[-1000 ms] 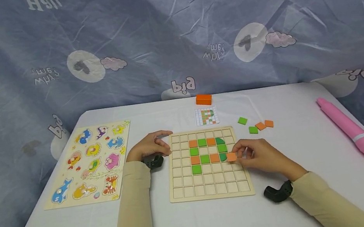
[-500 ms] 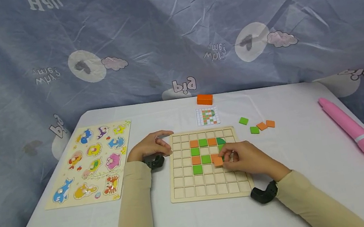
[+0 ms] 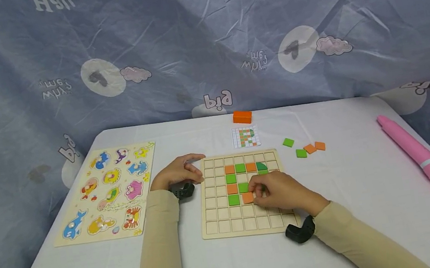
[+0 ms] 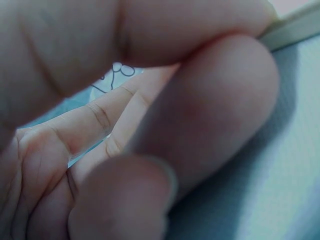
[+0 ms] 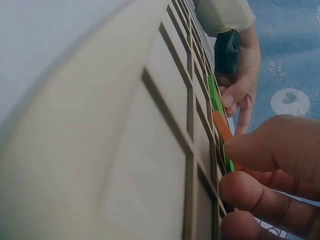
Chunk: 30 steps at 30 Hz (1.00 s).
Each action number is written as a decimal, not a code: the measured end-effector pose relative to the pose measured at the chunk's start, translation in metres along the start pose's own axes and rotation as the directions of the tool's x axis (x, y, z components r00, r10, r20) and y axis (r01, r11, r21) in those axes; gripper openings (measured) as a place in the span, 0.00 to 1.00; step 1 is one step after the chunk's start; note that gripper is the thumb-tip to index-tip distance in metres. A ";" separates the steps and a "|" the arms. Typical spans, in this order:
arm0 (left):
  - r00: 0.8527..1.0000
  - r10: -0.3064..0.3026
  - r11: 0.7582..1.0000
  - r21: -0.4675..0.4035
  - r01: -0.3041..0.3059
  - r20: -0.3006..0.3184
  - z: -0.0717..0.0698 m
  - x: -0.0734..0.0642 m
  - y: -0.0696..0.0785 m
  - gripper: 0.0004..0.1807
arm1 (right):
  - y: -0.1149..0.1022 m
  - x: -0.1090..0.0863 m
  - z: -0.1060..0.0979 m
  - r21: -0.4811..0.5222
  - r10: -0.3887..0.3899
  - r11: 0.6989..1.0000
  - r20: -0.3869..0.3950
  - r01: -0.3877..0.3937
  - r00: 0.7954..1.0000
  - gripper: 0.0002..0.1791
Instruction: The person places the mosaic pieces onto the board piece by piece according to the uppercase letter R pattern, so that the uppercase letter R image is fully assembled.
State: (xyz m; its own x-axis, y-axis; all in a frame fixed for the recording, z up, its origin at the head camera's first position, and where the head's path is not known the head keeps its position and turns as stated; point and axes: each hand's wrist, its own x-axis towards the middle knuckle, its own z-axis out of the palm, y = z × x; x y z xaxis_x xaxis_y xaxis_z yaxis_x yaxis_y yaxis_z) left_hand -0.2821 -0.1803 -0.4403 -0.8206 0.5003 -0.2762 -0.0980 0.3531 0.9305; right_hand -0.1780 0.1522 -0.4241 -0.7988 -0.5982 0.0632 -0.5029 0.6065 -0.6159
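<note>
A square wooden grid board (image 3: 225,227) lies on the table, with green and orange tiles in some of its cells. Over the board, my right hand (image 3: 282,191) pinches an orange square tile (image 3: 247,198), just right of the lowest green tile (image 3: 234,200). In the right wrist view, thumb and fingers hold this orange tile (image 5: 221,125) tilted at the grid. That hand hides some tiles on the board's right. My left hand (image 3: 176,172) rests at the board's upper left edge, fingers relaxed and touching it; the left wrist view shows fingertips against the board's edge (image 4: 292,31).
Two loose green tiles (image 3: 301,153) and two orange tiles (image 3: 319,146) lie right of the board. Behind it are a pattern card (image 3: 245,137) and an orange block (image 3: 242,117). A sea-animal puzzle (image 3: 128,223) lies left, a pink wand-shaped object (image 3: 417,150) far right.
My right hand has moved left across the board with the orange tile, from its right side to beside the lowest green tile. The left hand has stayed at the board's edge.
</note>
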 end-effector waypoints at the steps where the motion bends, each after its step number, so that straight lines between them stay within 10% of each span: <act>1: 1.000 0.001 1.000 -0.001 -0.001 0.002 0.000 0.000 0.000 0.46 | -0.001 0.001 0.000 -0.014 0.001 1.000 -0.001 -0.001 1.000 0.09; 19: 1.000 0.001 1.000 -0.001 -0.001 0.004 -0.003 0.002 -0.002 0.46 | -0.007 0.004 0.003 -0.047 0.002 0.999 0.010 -0.002 1.000 0.08; 30: 1.000 0.007 1.000 -0.005 -0.007 0.009 -0.001 0.000 0.000 0.46 | 0.014 -0.006 -0.009 0.178 -0.009 0.984 0.006 0.008 1.000 0.08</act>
State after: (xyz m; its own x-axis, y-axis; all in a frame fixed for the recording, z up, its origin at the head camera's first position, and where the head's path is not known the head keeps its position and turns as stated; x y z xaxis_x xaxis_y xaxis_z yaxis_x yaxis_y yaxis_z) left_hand -0.2824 -0.1810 -0.4402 -0.8160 0.5103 -0.2716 -0.0945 0.3458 0.9335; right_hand -0.1836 0.1686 -0.4262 -0.7925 -0.6066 0.0639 -0.4423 0.4993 -0.7451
